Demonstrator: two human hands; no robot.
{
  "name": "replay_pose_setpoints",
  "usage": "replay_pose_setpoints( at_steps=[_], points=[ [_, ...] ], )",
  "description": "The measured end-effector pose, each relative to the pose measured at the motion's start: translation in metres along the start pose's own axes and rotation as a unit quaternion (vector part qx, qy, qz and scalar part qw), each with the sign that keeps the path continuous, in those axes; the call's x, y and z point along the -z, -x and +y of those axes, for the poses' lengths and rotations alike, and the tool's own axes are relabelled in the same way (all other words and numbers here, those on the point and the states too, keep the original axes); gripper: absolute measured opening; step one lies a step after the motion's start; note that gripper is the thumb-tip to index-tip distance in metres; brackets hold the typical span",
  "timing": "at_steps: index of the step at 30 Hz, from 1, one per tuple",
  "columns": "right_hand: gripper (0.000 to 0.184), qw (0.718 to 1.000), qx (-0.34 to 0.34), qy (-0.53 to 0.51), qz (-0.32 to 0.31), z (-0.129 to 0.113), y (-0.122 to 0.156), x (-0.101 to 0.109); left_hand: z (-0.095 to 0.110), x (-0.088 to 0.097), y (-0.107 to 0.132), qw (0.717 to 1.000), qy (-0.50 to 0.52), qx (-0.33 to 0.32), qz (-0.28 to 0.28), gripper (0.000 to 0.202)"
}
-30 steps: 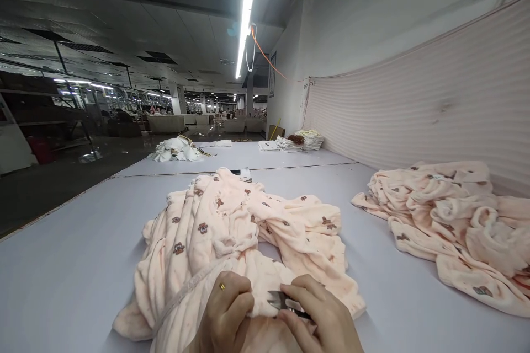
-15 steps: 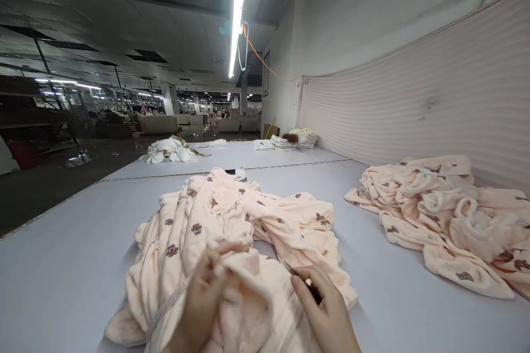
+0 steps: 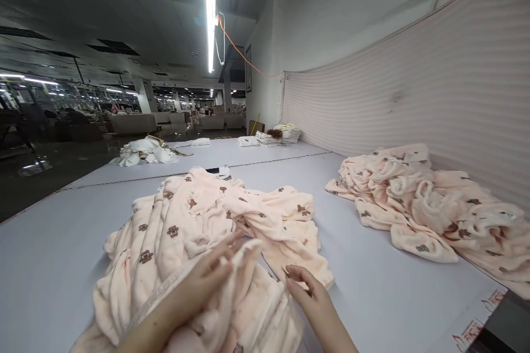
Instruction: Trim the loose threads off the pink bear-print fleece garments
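A heap of pale peach plush garments with brown bear prints (image 3: 174, 242) lies in front of me, its nearest part running under my arms. My left hand (image 3: 213, 267), slightly blurred, has a raised fold of a plush garment (image 3: 242, 270) between its thumb and fingers. To the right of that fold, my right hand (image 3: 306, 289) is curled closed over the cloth. A thin tip shows at its fingertips, from the small thread snips (image 3: 285, 270); the rest of them is hidden by the hand.
On the right of the pale table (image 3: 356, 309) lies another pile of peach plush garments (image 3: 397, 193). Farther back are white cloth pieces (image 3: 144, 151) and folded stacks (image 3: 287, 133). A striped cloth (image 3: 372, 99) hangs along the right wall.
My view has turned right, so everything sits farther left. The left hand's fingers have straightened along the lifted fold. The snips' dark handle, seen before, is now hidden in my right hand.
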State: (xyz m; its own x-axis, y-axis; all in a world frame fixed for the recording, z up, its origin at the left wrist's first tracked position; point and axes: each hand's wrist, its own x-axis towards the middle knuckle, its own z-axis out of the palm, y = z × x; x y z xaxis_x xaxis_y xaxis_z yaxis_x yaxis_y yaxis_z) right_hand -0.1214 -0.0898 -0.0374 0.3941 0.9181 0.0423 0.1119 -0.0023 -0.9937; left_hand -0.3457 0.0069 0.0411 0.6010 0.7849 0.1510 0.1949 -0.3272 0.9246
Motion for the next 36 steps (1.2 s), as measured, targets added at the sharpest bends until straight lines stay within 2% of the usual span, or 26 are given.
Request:
replay_pose_setpoints(
  at_steps=[2,3,4,5,7,9,11,13,14,17,20,23,26,28,33,36],
  points=[
    [0.033,0.997,-0.027,-0.032,-0.064,0.0,-0.002,0.001,0.002,0.032,0.002,0.983,0.169,0.041,0.054,0.018],
    [0.034,0.994,-0.038,-0.042,-0.092,-0.002,-0.003,0.0,0.004,0.045,0.004,0.977,0.197,0.058,0.055,0.018],
    [0.033,0.992,-0.047,-0.043,-0.11,-0.004,-0.004,-0.002,0.006,0.053,0.007,0.98,0.178,0.076,0.039,0.019],
    [0.03,0.991,-0.051,-0.038,-0.116,-0.006,-0.004,-0.004,0.009,0.057,0.01,0.989,0.117,0.093,0.001,0.019],
    [0.024,0.993,-0.039,-0.033,-0.11,-0.012,-0.005,-0.01,0.015,0.046,0.017,0.985,-0.08,0.118,-0.098,0.016],
    [0.022,0.993,-0.006,-0.045,-0.105,-0.018,-0.005,-0.015,0.021,0.017,0.02,0.95,-0.234,0.11,-0.177,0.011],
    [0.024,0.993,0.028,-0.058,-0.099,-0.023,-0.002,-0.018,0.023,-0.016,0.019,0.945,-0.261,0.085,-0.176,0.017],
    [0.021,0.994,0.053,-0.036,-0.09,-0.027,0.002,-0.017,0.022,-0.039,0.014,0.969,-0.204,0.068,-0.123,0.015],
    [0.017,0.994,0.067,-0.006,-0.085,-0.03,0.004,-0.016,0.02,-0.045,0.012,0.98,-0.161,0.067,-0.099,0.015],
    [0.008,0.983,0.122,0.122,-0.061,-0.035,0.014,-0.008,0.015,-0.041,0.011,0.992,-0.041,0.094,-0.078,0.019],
    [0.015,0.96,0.187,0.206,-0.039,-0.036,0.023,-0.003,0.009,-0.029,0.016,0.986,0.055,0.133,-0.086,0.024],
    [0.02,0.929,0.251,0.271,-0.029,-0.036,0.029,-0.005,0.003,-0.026,0.019,0.975,0.134,0.154,-0.085,0.029],
    [0.023,0.893,0.315,0.321,-0.011,-0.037,0.031,-0.011,0.001,-0.028,0.019,0.972,0.158,0.156,-0.081,0.033],
    [0.023,0.878,0.334,0.342,0.006,-0.038,0.031,-0.014,0.001,-0.029,0.019,0.969,0.174,0.155,-0.084,0.035],
    [0.023,0.853,0.36,0.377,0.033,-0.038,0.03,-0.018,0.003,-0.027,0.021,0.963,0.199,0.16,-0.089,0.037],
    [0.023,0.867,0.342,0.36,0.049,-0.037,0.028,-0.02,0.002,-0.024,0.022,0.949,0.241,0.175,-0.098,0.041]
  ],
)
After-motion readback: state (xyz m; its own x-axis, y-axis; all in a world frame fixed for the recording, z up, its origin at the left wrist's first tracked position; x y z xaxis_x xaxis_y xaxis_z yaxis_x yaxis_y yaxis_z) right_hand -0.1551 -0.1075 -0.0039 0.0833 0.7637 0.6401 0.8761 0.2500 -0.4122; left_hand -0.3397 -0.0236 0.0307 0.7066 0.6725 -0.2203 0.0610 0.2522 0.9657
